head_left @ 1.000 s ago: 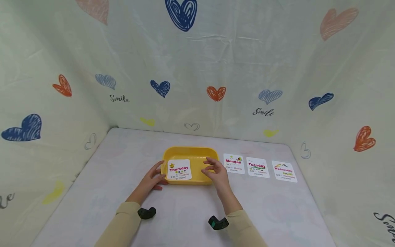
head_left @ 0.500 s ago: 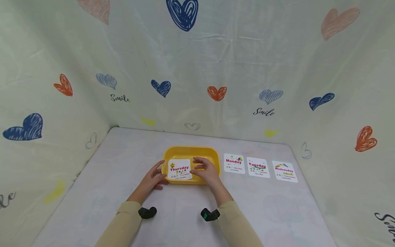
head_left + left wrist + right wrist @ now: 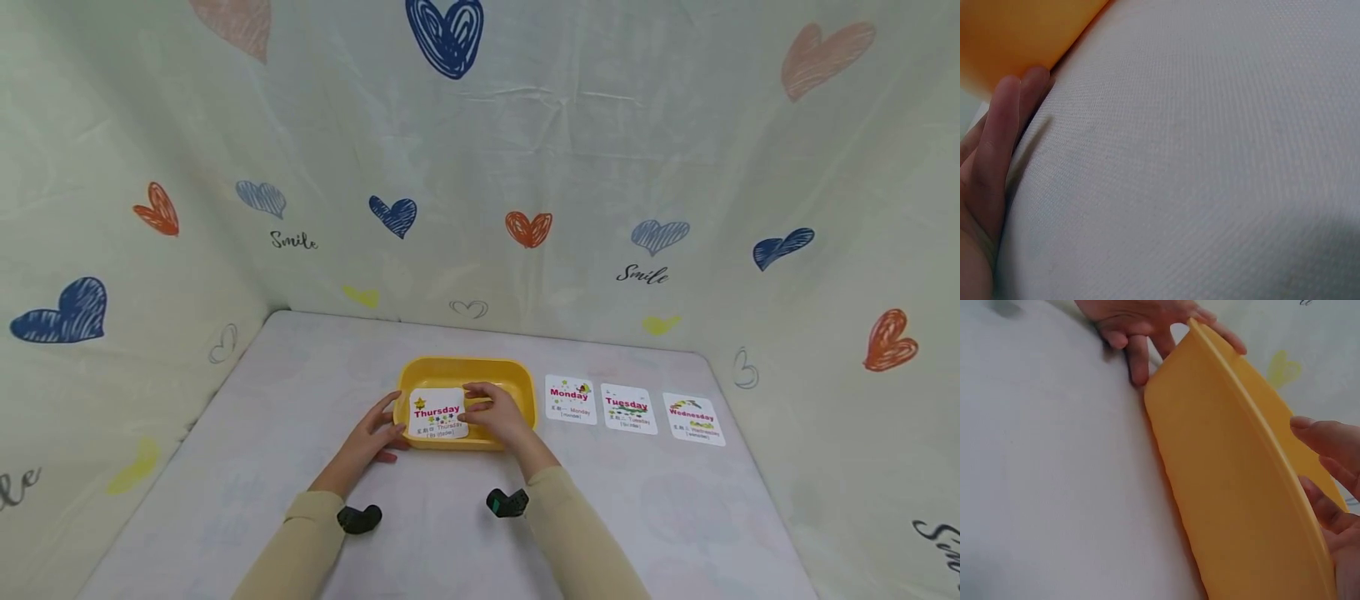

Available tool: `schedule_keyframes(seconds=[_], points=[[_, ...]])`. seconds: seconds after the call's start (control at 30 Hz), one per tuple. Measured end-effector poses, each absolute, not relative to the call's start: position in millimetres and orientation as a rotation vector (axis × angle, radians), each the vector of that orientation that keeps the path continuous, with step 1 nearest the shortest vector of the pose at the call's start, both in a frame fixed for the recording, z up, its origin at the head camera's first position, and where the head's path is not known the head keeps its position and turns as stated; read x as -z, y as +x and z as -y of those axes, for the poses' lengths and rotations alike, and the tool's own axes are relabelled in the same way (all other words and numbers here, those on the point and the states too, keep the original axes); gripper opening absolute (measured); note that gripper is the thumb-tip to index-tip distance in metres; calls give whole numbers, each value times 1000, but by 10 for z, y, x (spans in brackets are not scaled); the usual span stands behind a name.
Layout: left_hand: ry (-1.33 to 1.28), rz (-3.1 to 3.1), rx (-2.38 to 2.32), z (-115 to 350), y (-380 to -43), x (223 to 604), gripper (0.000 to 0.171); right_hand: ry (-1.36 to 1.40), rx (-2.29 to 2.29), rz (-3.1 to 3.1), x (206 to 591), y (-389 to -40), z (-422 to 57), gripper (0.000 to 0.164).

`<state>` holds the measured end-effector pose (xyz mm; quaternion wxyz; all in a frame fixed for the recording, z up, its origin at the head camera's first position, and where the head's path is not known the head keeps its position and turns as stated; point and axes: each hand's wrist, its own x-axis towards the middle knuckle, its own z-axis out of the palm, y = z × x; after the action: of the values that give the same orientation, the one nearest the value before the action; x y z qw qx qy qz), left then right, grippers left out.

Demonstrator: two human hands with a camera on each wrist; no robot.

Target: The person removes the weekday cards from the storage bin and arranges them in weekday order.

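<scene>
A yellow plastic tray (image 3: 465, 363) sits on the table in the head view, with a white Thursday card (image 3: 437, 413) lying in its left half. My left hand (image 3: 371, 430) holds the tray's left end; in the right wrist view that hand (image 3: 1147, 324) has a finger over the rim and others against the outer wall. My right hand (image 3: 501, 414) is over the tray's inside, its thumb and fingertips at the card's right edge. The right wrist view shows these fingers (image 3: 1329, 437) apart, partly behind the tray's wall (image 3: 1222, 475); the card is hidden there.
Right of the tray lie a Monday card (image 3: 571, 400), a Tuesday card (image 3: 629, 409) and a Wednesday card (image 3: 693, 419) in a row. A white table (image 3: 442, 525) carries everything. Behind and beside it hangs a heart-printed curtain (image 3: 337, 150).
My right hand has moved left from the tray's right end to the Thursday card's right edge. The left hand stays on the tray's left end, and the cards lie as before.
</scene>
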<state>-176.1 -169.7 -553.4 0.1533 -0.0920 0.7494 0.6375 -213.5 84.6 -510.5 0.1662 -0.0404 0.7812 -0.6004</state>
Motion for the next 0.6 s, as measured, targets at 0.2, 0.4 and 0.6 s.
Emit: schedule_keyframes(seconds=[0.2, 0.4, 0.6], points=[[-245, -2150, -1834, 1716, -1752, 5533, 67, -125, 1636, -2214, 5137, -2176, -808, 52], [-227, -2142, -1834, 1707, -1747, 5544, 66, -89, 1570, -2228, 5196, -2240, -775, 50], [-233, -2137, -1833, 1705, -1747, 5524, 65, -57, 1515, -2231, 5235, -2321, -756, 48]])
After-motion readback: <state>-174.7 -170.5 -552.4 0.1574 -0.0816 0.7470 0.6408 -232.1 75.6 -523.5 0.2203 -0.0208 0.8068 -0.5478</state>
